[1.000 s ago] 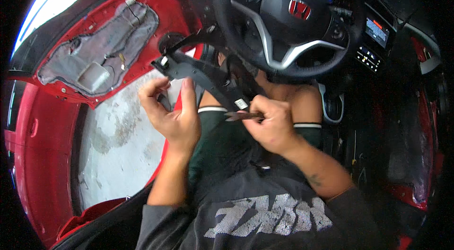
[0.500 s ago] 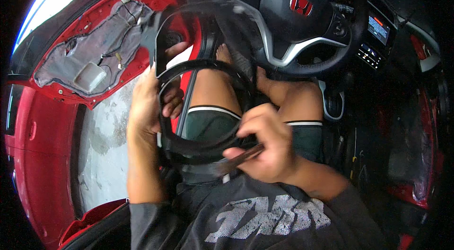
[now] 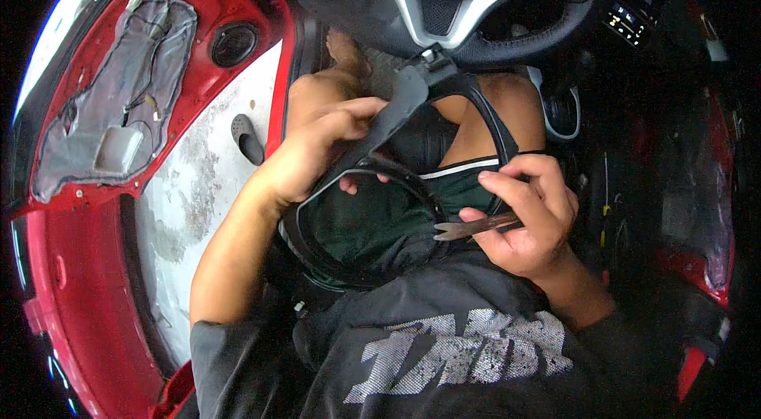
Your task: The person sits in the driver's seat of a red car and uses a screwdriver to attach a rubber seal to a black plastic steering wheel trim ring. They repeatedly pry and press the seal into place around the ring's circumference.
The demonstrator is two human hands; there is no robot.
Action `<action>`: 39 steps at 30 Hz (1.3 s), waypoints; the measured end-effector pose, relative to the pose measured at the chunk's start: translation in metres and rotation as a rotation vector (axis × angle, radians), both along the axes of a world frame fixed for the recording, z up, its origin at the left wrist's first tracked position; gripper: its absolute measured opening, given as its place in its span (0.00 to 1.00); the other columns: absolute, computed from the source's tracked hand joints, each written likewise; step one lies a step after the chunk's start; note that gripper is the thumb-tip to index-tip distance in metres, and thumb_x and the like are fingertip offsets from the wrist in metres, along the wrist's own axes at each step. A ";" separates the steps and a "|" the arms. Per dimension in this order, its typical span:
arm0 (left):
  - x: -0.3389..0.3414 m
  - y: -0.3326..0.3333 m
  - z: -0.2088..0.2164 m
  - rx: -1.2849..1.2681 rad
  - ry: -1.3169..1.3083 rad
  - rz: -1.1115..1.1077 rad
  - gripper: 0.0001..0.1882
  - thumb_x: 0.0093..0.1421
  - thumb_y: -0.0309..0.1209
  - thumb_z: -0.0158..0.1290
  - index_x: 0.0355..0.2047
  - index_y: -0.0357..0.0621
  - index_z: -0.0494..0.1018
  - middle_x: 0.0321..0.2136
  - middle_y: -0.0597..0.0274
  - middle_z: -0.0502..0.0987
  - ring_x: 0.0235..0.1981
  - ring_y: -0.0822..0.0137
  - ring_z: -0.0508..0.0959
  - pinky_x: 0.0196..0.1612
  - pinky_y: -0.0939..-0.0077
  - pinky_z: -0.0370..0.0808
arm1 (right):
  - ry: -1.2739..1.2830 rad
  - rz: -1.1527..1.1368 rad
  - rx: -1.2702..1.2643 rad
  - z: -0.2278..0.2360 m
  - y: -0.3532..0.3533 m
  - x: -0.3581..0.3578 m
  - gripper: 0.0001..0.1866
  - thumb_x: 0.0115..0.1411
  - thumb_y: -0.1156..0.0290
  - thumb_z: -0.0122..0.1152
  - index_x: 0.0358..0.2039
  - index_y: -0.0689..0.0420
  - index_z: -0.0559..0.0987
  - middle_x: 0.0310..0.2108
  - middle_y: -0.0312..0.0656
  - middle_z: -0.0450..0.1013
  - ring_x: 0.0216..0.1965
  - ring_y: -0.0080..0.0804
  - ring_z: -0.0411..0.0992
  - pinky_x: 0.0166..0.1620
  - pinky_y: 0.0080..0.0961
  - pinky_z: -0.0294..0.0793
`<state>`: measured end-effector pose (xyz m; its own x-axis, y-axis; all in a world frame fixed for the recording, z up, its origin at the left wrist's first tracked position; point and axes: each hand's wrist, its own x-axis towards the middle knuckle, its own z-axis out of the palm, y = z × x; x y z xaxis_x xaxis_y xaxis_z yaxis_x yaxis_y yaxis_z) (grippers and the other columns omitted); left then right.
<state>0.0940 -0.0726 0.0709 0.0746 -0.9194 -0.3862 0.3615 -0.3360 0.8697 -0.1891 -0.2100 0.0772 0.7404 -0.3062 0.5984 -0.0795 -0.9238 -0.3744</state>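
Note:
Over my lap is a black plastic trim frame [image 3: 394, 118] with two large rounded openings, tilted so that one end rises toward the steering wheel. My left hand [image 3: 309, 151] grips its left edge, thumb on top and some fingertips showing through behind. A pry tool with a forked, worn metal tip [image 3: 452, 231] lies in my closed right hand [image 3: 533, 213], its fork pointing left over the lower opening. The right fingers are close to the frame's right side; whether they touch it I cannot tell.
The steering wheel [image 3: 432, 42] is just beyond the frame. At left stands the open red car door [image 3: 214, 3], its inner panel off, with a speaker [image 3: 234, 45] and grey sheeting [image 3: 131, 98] exposed. A grey clog [image 3: 247, 139] lies on the ground outside.
The trim frame has turned and tilted, its upper end swinging right toward the steering wheel. My right hand has moved right with the pry tool. The view has shifted, bringing the clog into sight.

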 end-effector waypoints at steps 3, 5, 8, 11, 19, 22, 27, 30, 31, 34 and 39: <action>0.025 0.016 -0.023 -0.127 0.281 -0.016 0.41 0.55 0.37 0.54 0.69 0.32 0.67 0.43 0.53 0.82 0.33 0.65 0.86 0.24 0.78 0.80 | 0.005 0.064 -0.050 -0.007 -0.008 0.019 0.18 0.53 0.61 0.82 0.42 0.53 0.87 0.36 0.38 0.80 0.29 0.38 0.80 0.31 0.34 0.77; 0.034 0.029 -0.023 -0.097 0.200 -0.051 0.54 0.41 0.37 0.60 0.72 0.30 0.63 0.44 0.56 0.81 0.31 0.70 0.82 0.28 0.80 0.78 | 0.033 0.126 -0.021 -0.004 -0.009 0.030 0.17 0.53 0.62 0.82 0.41 0.53 0.87 0.35 0.38 0.81 0.28 0.38 0.80 0.30 0.33 0.76; 0.026 0.034 -0.009 -0.023 -0.030 -0.001 0.54 0.41 0.36 0.61 0.73 0.32 0.64 0.45 0.61 0.81 0.32 0.73 0.79 0.32 0.83 0.74 | -0.028 0.197 0.052 -0.012 -0.019 0.041 0.15 0.53 0.63 0.81 0.38 0.54 0.87 0.30 0.38 0.81 0.24 0.37 0.78 0.28 0.33 0.73; 0.030 0.041 -0.005 0.094 -0.094 0.063 0.57 0.36 0.45 0.64 0.69 0.30 0.68 0.48 0.58 0.81 0.44 0.70 0.80 0.41 0.80 0.77 | -0.003 0.244 0.050 -0.006 -0.022 0.055 0.15 0.52 0.64 0.81 0.38 0.54 0.87 0.27 0.36 0.78 0.22 0.36 0.76 0.26 0.32 0.72; 0.041 0.060 0.004 0.055 0.008 -0.031 0.37 0.47 0.32 0.59 0.60 0.33 0.74 0.47 0.57 0.80 0.32 0.68 0.81 0.34 0.76 0.79 | 0.180 0.375 0.206 0.037 -0.021 0.060 0.19 0.53 0.73 0.77 0.46 0.58 0.86 0.33 0.42 0.76 0.25 0.34 0.75 0.31 0.32 0.74; 0.035 0.060 0.016 0.113 -0.007 0.017 0.31 0.49 0.31 0.58 0.56 0.32 0.74 0.41 0.57 0.79 0.29 0.68 0.81 0.32 0.74 0.81 | 0.246 0.438 0.314 0.044 -0.015 0.050 0.23 0.50 0.83 0.75 0.49 0.60 0.86 0.35 0.44 0.76 0.27 0.34 0.77 0.32 0.30 0.76; 0.021 0.057 0.026 0.235 -0.104 0.129 0.33 0.44 0.33 0.56 0.53 0.32 0.74 0.31 0.57 0.79 0.21 0.67 0.78 0.23 0.74 0.76 | 0.250 0.436 0.340 0.044 0.002 0.045 0.28 0.52 0.90 0.70 0.55 0.66 0.84 0.36 0.49 0.77 0.31 0.39 0.80 0.33 0.32 0.81; 0.014 0.056 0.027 0.242 -0.147 0.168 0.34 0.41 0.35 0.55 0.51 0.31 0.73 0.26 0.57 0.78 0.18 0.67 0.77 0.19 0.74 0.73 | 0.195 0.403 0.300 0.041 0.008 0.050 0.28 0.52 0.90 0.69 0.57 0.69 0.82 0.38 0.53 0.79 0.33 0.44 0.82 0.35 0.36 0.83; 0.013 0.056 0.027 0.228 -0.149 0.167 0.34 0.42 0.35 0.55 0.51 0.32 0.73 0.26 0.57 0.78 0.17 0.67 0.77 0.18 0.75 0.72 | 0.224 0.401 0.289 0.044 0.009 0.051 0.29 0.53 0.90 0.68 0.58 0.70 0.82 0.38 0.54 0.79 0.33 0.45 0.82 0.36 0.37 0.83; 0.022 0.061 0.024 0.178 -0.061 0.101 0.28 0.51 0.31 0.57 0.54 0.36 0.75 0.30 0.63 0.79 0.24 0.72 0.80 0.26 0.78 0.80 | 0.331 0.403 0.257 0.051 0.012 0.060 0.29 0.53 0.91 0.68 0.58 0.72 0.81 0.36 0.56 0.80 0.34 0.48 0.84 0.38 0.38 0.84; 0.018 0.055 0.019 0.236 -0.133 0.125 0.29 0.46 0.37 0.57 0.49 0.34 0.72 0.22 0.60 0.74 0.16 0.68 0.74 0.18 0.73 0.72 | 0.269 0.407 0.223 0.059 0.011 0.060 0.28 0.55 0.89 0.67 0.58 0.74 0.81 0.35 0.58 0.81 0.34 0.49 0.84 0.39 0.37 0.86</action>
